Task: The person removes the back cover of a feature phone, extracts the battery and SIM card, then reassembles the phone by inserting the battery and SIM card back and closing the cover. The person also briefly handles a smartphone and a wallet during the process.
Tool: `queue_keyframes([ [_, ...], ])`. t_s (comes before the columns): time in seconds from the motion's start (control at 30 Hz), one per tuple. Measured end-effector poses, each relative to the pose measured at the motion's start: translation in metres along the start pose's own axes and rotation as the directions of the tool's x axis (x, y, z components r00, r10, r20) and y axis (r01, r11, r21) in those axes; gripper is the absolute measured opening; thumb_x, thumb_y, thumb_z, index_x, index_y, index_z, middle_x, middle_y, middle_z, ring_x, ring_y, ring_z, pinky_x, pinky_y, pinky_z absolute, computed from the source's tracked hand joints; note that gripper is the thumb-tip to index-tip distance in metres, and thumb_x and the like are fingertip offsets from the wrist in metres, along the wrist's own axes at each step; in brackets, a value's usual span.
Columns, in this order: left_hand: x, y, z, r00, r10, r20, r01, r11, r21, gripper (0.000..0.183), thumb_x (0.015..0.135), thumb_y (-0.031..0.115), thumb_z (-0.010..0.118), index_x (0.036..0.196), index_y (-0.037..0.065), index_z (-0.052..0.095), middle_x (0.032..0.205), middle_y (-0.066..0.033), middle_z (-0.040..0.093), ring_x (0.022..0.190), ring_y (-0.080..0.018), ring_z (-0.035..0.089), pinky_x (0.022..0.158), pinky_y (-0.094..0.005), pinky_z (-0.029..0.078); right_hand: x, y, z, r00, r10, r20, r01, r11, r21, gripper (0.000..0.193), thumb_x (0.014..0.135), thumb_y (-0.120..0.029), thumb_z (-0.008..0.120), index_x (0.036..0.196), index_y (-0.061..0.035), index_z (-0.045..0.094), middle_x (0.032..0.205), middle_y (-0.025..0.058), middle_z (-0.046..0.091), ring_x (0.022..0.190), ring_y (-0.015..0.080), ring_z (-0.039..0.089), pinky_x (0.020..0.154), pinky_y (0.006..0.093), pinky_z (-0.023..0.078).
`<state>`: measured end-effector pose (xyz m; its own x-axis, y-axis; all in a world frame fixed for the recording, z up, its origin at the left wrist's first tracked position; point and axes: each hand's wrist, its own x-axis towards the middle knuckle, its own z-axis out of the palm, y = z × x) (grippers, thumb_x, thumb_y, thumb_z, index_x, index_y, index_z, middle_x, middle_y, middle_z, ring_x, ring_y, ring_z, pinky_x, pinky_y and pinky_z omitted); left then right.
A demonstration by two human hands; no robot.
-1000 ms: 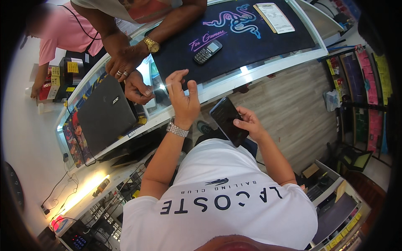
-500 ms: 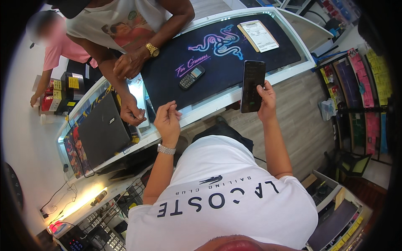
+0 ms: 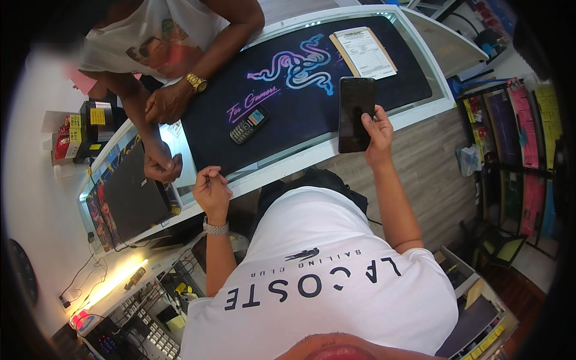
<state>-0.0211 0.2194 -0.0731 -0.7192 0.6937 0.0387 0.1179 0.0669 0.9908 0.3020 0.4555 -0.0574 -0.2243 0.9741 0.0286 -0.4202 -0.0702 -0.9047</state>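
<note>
My right hand point(image 3: 378, 135) grips a dark smartphone point(image 3: 355, 111) upright by its right edge, the thumb lying over the screen. The phone's screen looks nearly black. My left hand point(image 3: 212, 191) is raised at the near edge of the counter, its fingers curled in and nothing visible in them. A small keypad phone point(image 3: 249, 125) with a lit screen lies on the black desk mat point(image 3: 300, 120), beyond my left hand and touched by nobody. At the mat's far right rests a clipboard point(image 3: 363, 53) with a printed form.
Across the glass-topped counter point(image 3: 288, 174) a person point(image 3: 174, 90) leans with arms folded on it, one hand near my left hand. A closed black laptop point(image 3: 132, 189) lies at the left. Racks of coloured cards point(image 3: 522, 132) stand at the right; a lit workbench point(image 3: 120, 285) is behind left.
My left hand has shifted left. The smartphone in my right hand has tilted, its screen darker now. The counter and its contents appear shifted left as the view turned.
</note>
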Motion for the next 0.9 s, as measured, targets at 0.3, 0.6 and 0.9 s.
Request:
queue_keyframes([
  [0.3, 0.002, 0.010, 0.000, 0.995, -0.018, 0.102, 0.010, 0.997, 0.073, 0.035, 0.109, 0.035, 0.056, 0.099, 0.002, 0.062, 0.064, 0.0007, 0.053, 0.047, -0.0035, 0.049, 0.042, -0.0195, 0.040, 0.004, -0.002, -0.003, 0.999, 0.030, -0.045, -0.026, 0.996, 0.080, 0.020, 0.101, -0.017, 0.067, 0.116, -0.0044, 0.065, 0.106, 0.0044, 0.073, 0.097, 0.0093, 0.067, 0.086, 0.0234, 0.052],
  [0.6, 0.006, 0.013, -0.007, 0.981, -0.030, 0.189, 0.041, 0.998, -0.055, 0.040, 0.111, 0.040, 0.049, 0.097, 0.004, 0.059, 0.063, 0.0004, 0.052, 0.045, -0.0034, 0.046, 0.041, -0.0193, 0.037, 0.003, 0.008, 0.005, 0.989, -0.093, -0.118, 0.084, 0.993, -0.079, 0.017, 0.101, -0.018, 0.069, 0.110, -0.0055, 0.064, 0.100, 0.0023, 0.072, 0.090, 0.0062, 0.066, 0.081, 0.0213, 0.051],
  [0.9, 0.006, -0.013, -0.007, 0.964, 0.144, 0.223, -0.137, 0.989, -0.045, 0.048, 0.111, 0.037, 0.052, 0.076, 0.005, 0.054, 0.062, 0.0033, 0.046, 0.057, -0.0043, 0.044, 0.052, -0.0228, 0.034, -0.002, 0.013, 0.003, 0.994, -0.093, -0.064, 0.084, 0.988, -0.133, 0.022, 0.102, -0.021, 0.070, 0.114, -0.0030, 0.064, 0.101, 0.0038, 0.072, 0.088, 0.0057, 0.065, 0.080, 0.0210, 0.051],
])
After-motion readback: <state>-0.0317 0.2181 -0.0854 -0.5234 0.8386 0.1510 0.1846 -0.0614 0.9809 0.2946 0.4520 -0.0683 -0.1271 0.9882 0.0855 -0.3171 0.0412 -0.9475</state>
